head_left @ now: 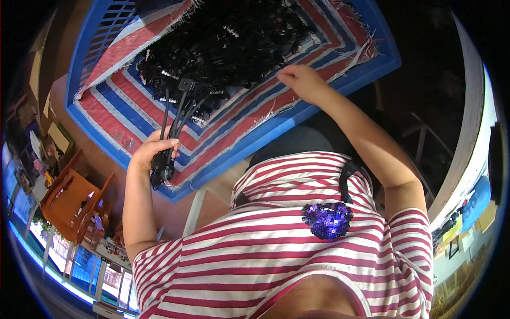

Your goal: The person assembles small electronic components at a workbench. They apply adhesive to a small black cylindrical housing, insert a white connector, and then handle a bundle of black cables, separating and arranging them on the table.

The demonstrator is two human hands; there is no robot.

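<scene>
Over blue crate (pixel 366 72): left hand (pixel 154 151) grip closed round black cable bundle (pixel 172 125); right hand (pixel 303 82) loose-fingered, touching black pile (pixel 223 42).

Red-and-white striped shirt (pixel 276 250) with purple sequin patch (pixel 327 219).

Single head view, looking steeply down, close over blue crate (pixel 372 69).

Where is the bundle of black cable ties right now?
In the head view, the bundle of black cable ties is gripped in the left hand, over the blue crate's near-left edge.
</scene>
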